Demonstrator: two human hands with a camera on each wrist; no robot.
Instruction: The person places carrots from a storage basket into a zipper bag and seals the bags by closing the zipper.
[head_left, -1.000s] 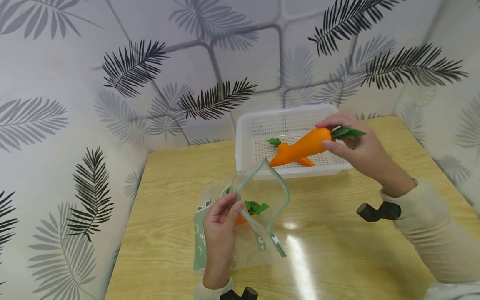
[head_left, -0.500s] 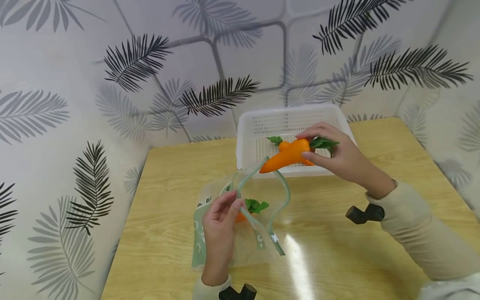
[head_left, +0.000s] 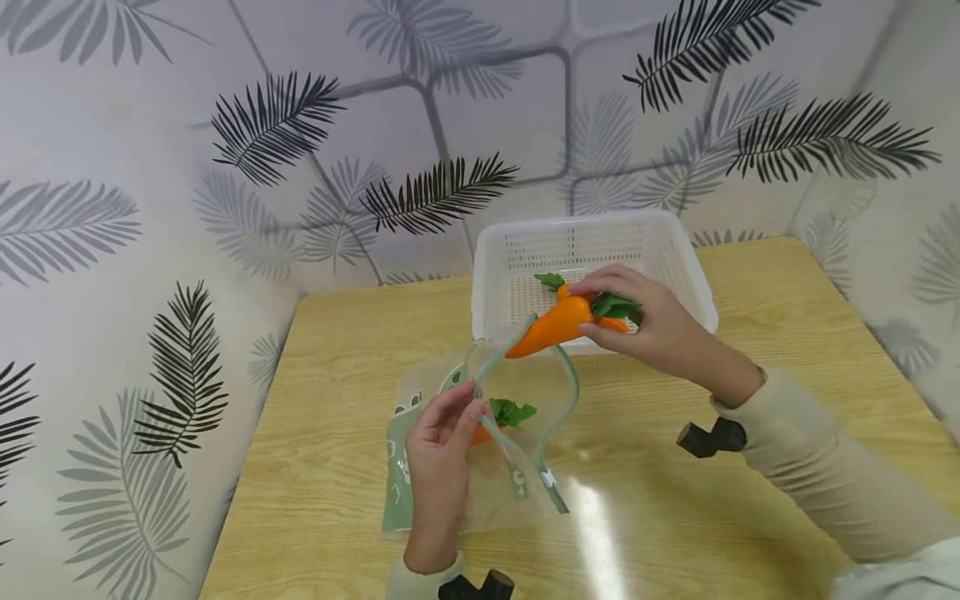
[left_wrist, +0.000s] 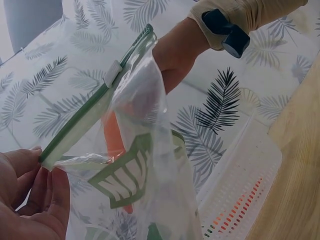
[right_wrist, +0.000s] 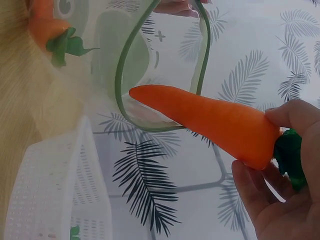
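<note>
My left hand (head_left: pixel 442 450) pinches the green rim of a clear zip bag (head_left: pixel 517 500), whose mouth gapes wide. Inside the bag lies a carrot with green leaves (head_left: pixel 510 412); the hand and bag edge partly cover it. My right hand (head_left: pixel 645 325) grips another orange carrot (head_left: pixel 551 327) by its thick, leafy end. That carrot's pointed tip is at the bag's mouth, clearly seen in the right wrist view, where the carrot (right_wrist: pixel 210 115) crosses the green rim (right_wrist: pixel 120 85). In the left wrist view the fingertips (left_wrist: pixel 32 155) hold the bag's corner beside its white slider (left_wrist: pixel 112 74).
A white perforated basket (head_left: pixel 483 275) stands at the back of the wooden table (head_left: pixel 337 375), against the patterned wall. Another carrot with green leaves (head_left: pixel 551 281) lies in it, partly behind my right hand. Light glares off the table right of the bag.
My right hand has carried the carrot left and toward me, from above the basket to the bag's mouth. My left hand keeps its hold on the bag with hardly any motion.
</note>
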